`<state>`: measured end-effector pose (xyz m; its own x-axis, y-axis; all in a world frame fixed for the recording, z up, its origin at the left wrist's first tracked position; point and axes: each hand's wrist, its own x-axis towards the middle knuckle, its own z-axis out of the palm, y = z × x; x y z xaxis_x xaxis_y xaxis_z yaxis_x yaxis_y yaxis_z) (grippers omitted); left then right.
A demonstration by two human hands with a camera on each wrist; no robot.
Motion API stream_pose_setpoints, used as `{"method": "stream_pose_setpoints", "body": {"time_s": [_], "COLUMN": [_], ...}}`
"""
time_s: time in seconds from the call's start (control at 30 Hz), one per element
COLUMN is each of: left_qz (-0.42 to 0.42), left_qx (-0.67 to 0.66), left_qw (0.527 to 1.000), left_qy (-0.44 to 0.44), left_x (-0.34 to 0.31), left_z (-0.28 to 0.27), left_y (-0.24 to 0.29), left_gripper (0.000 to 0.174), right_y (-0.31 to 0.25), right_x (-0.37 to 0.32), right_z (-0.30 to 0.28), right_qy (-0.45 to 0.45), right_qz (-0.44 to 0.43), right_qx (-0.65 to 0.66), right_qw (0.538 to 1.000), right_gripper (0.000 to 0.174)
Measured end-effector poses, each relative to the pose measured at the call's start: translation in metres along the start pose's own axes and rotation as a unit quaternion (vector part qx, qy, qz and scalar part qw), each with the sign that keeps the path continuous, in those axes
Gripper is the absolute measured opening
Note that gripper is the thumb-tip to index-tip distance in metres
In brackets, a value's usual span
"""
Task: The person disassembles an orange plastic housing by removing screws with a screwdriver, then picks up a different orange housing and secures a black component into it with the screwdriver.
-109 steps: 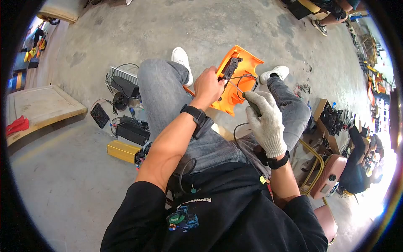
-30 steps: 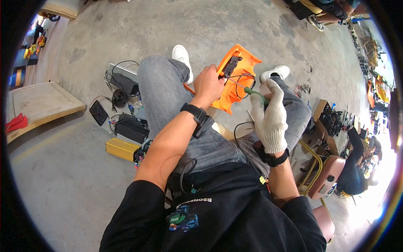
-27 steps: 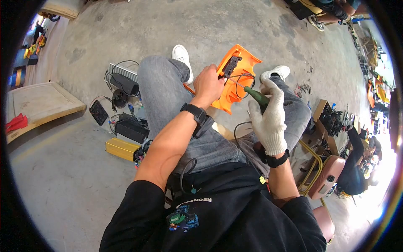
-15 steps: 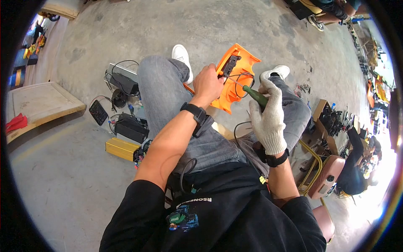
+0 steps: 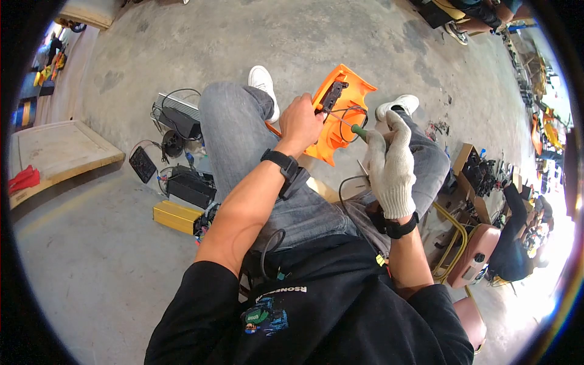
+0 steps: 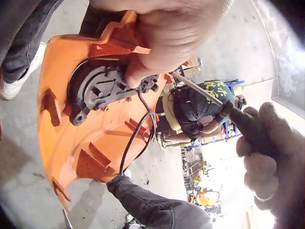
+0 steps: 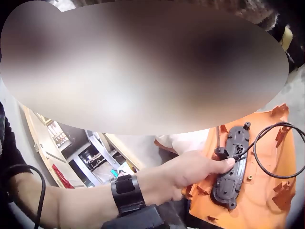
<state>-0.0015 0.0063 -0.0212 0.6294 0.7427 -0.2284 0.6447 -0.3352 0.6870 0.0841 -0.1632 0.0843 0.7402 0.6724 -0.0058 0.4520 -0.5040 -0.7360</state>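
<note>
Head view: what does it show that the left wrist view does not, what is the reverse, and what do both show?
Only the head view: the gold box and the red cloth on a wooden board.
Only the left wrist view: yellow lettering on another person's dark shirt.
Both: the left hand gripping the orange panel, and the right hand holding the screwdriver.

Stained concrete floor (image 5: 201, 36), gold box (image 5: 175, 216), silver finned unit (image 5: 172, 103), black panel (image 5: 143, 164) (wires attached), cardboard box (image 5: 466, 156)
</note>
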Motion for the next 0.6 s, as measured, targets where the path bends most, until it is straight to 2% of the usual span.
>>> {"method": "stream_pose_setpoints", "body": {"time_s": [0.1,0.17,0.23,0.3,0.37,0.4,0.47,0.53,0.6], "left_qz": [-0.012,-0.025,0.002,0.005,0.010,0.011,0.011,-0.020,-0.023], "left_qx": [0.004,0.007,0.001,0.003,0.004,0.001,-0.001,0.014,0.010], "left_qw": [1.000,0.999,1.000,1.000,1.000,1.000,1.000,0.999,0.999], "left_qy": [-0.015,-0.030,0.012,0.012,0.012,0.014,0.018,-0.026,-0.027], "left_x": [0.001,0.000,0.000,0.000,0.000,0.000,0.000,0.000,0.000], "left_z": [-0.003,-0.003,0.000,0.001,0.002,0.001,0.000,-0.004,-0.005], "left_y": [0.002,0.003,0.001,-0.002,-0.002,-0.001,0.000,0.003,0.004], "left_gripper": [0.032,0.032,0.032,0.033,0.033,0.033,0.032,0.033,0.033], "right_y": [-0.002,0.001,0.007,0.007,0.000,0.000,0.000,0.002,0.006], "right_x": [0.001,0.001,0.002,0.001,0.001,0.001,0.000,0.001,0.002], "right_z": [0.000,0.002,0.005,0.005,0.000,0.001,0.004,0.003,0.006], "right_qy": [-0.004,0.018,0.023,0.028,-0.011,-0.010,0.014,0.007,0.003], "right_qz": [-0.001,-0.111,-0.117,-0.123,0.026,0.026,-0.055,-0.083,-0.112], "right_qx": [0.016,0.003,0.004,0.006,0.008,0.008,0.020,0.005,-0.010], "right_qw": [1.000,0.994,0.993,0.992,1.000,1.000,0.998,0.996,0.994], "right_gripper": [0.052,0.050,0.051,0.053,0.056,0.056,0.054,0.053,0.052]}}
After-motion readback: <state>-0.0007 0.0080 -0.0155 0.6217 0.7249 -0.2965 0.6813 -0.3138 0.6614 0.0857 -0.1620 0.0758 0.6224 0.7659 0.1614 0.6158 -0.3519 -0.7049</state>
